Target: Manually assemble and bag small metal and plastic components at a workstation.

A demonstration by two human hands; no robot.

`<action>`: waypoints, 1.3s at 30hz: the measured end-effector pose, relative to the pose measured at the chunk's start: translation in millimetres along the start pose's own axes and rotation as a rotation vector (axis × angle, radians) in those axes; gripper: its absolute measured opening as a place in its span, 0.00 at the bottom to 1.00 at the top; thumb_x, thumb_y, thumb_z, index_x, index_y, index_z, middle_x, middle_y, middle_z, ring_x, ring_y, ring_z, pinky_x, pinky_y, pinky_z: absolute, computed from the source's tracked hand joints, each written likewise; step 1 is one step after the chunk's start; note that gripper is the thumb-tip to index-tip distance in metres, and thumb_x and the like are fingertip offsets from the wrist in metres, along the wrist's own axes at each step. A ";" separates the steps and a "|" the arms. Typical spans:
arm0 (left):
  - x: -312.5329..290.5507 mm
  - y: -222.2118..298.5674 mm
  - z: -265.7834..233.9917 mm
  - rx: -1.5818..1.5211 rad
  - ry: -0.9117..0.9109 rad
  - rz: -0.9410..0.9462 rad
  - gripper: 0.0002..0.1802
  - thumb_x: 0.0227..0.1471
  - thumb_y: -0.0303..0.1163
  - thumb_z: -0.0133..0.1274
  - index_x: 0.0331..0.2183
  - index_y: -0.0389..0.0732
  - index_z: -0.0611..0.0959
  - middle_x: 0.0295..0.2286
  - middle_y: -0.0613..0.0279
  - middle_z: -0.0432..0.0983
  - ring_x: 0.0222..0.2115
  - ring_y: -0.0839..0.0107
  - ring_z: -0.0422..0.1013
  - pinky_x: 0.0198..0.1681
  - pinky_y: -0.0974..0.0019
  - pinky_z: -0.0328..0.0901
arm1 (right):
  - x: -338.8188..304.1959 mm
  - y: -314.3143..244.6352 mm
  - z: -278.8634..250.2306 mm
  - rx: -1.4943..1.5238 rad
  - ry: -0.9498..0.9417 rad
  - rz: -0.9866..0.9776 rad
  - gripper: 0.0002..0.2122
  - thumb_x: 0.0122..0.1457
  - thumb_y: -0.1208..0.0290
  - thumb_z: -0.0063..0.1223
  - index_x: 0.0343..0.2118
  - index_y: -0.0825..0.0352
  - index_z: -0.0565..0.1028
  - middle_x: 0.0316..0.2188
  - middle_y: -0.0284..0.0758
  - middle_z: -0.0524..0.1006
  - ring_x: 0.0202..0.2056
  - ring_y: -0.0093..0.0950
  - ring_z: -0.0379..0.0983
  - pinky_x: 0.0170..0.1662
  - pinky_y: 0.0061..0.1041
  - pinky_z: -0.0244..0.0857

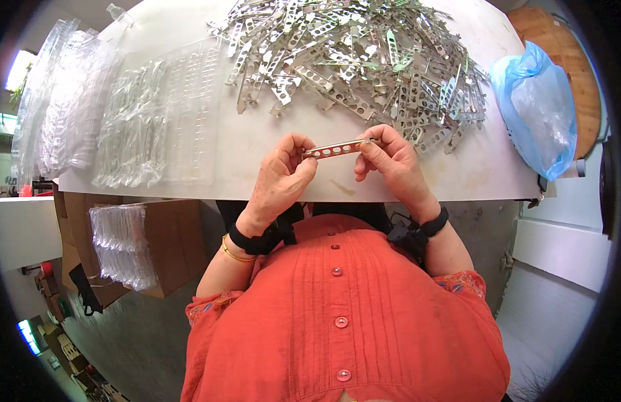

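Note:
Between my two hands, a slim metal strip with a row of round holes [334, 151] is held nearly level above the table's front edge. My left hand [281, 175] pinches its left end between thumb and fingers. At the other end, my right hand [393, 162] grips it with the thumb on top, the fingertips curled behind. Just beyond my hands lies a large heap of similar perforated metal strips [351, 60], spread over the far middle of the table.
Clear plastic trays [193, 114], some with wrapped strips, lie left on the white table [257, 181]. Stacked clear packaging [66, 100] stands farther left. A blue plastic bag [535, 114] sits at the right edge. Below left, a cardboard box [173, 244] holds wrapped packs [123, 244].

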State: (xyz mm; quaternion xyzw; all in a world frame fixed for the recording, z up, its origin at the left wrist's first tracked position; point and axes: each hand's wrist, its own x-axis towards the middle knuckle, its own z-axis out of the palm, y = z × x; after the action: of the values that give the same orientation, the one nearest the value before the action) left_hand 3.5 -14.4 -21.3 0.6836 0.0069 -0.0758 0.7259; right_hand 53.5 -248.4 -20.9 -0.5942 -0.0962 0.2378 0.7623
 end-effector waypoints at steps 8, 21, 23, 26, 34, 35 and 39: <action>-0.5 -3.2 3.1 0.193 0.041 0.016 0.05 0.59 0.28 0.55 0.36 0.36 0.78 0.25 0.78 0.66 0.25 0.88 0.59 0.27 0.79 0.55 | -1.5 -0.9 -1.0 -0.121 0.018 -0.003 0.07 0.67 0.69 0.51 0.42 0.66 0.71 0.29 0.29 0.77 0.29 0.16 0.74 0.32 0.16 0.68; 9.3 -0.5 -2.0 0.815 0.111 0.550 0.05 0.50 0.23 0.58 0.32 0.37 0.80 0.33 0.55 0.74 0.33 0.59 0.71 0.36 0.61 0.66 | -5.4 -13.1 -2.7 -0.951 0.055 -0.360 0.05 0.58 0.77 0.58 0.36 0.69 0.76 0.34 0.35 0.74 0.35 0.28 0.73 0.38 0.26 0.68; 9.5 0.0 -1.6 0.892 0.104 0.568 0.05 0.48 0.23 0.58 0.32 0.37 0.79 0.33 0.53 0.73 0.35 0.55 0.70 0.39 0.58 0.66 | -4.2 -8.6 -3.9 -1.039 0.051 -0.417 0.05 0.56 0.76 0.58 0.34 0.68 0.75 0.33 0.38 0.74 0.36 0.36 0.73 0.39 0.32 0.69; 10.1 -4.0 -1.3 0.992 0.098 0.596 0.05 0.48 0.24 0.58 0.31 0.37 0.79 0.32 0.54 0.73 0.35 0.55 0.69 0.40 0.56 0.65 | -2.5 -3.5 -4.1 -1.140 0.040 -0.476 0.05 0.55 0.75 0.57 0.33 0.67 0.75 0.32 0.40 0.74 0.37 0.41 0.73 0.40 0.36 0.69; 12.8 -5.0 -1.9 1.050 0.076 0.633 0.04 0.48 0.24 0.57 0.30 0.37 0.79 0.30 0.54 0.73 0.33 0.54 0.69 0.39 0.56 0.65 | -7.6 -16.0 6.3 -1.186 0.013 -0.458 0.05 0.55 0.72 0.57 0.33 0.66 0.74 0.32 0.39 0.73 0.39 0.40 0.72 0.43 0.36 0.68; 14.3 -5.6 0.1 1.051 0.076 0.652 0.04 0.48 0.24 0.57 0.30 0.38 0.79 0.30 0.54 0.73 0.33 0.54 0.69 0.39 0.56 0.65 | -7.2 -14.6 5.4 -1.202 0.012 -0.480 0.05 0.55 0.72 0.57 0.33 0.66 0.74 0.32 0.39 0.73 0.39 0.40 0.72 0.43 0.37 0.68; 10.0 -3.9 3.9 1.083 0.083 0.629 0.04 0.48 0.24 0.57 0.29 0.38 0.78 0.30 0.56 0.72 0.34 0.55 0.69 0.40 0.55 0.63 | -1.1 -0.5 -1.0 -1.208 0.028 -0.601 0.05 0.55 0.70 0.57 0.31 0.65 0.74 0.31 0.38 0.72 0.37 0.39 0.71 0.43 0.36 0.67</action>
State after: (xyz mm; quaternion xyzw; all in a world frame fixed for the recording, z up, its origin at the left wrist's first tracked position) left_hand 12.6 -19.5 -26.0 0.9262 -0.2057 0.1751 0.2632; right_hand 53.1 -249.8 -20.6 -0.8665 -0.3638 -0.0880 0.3304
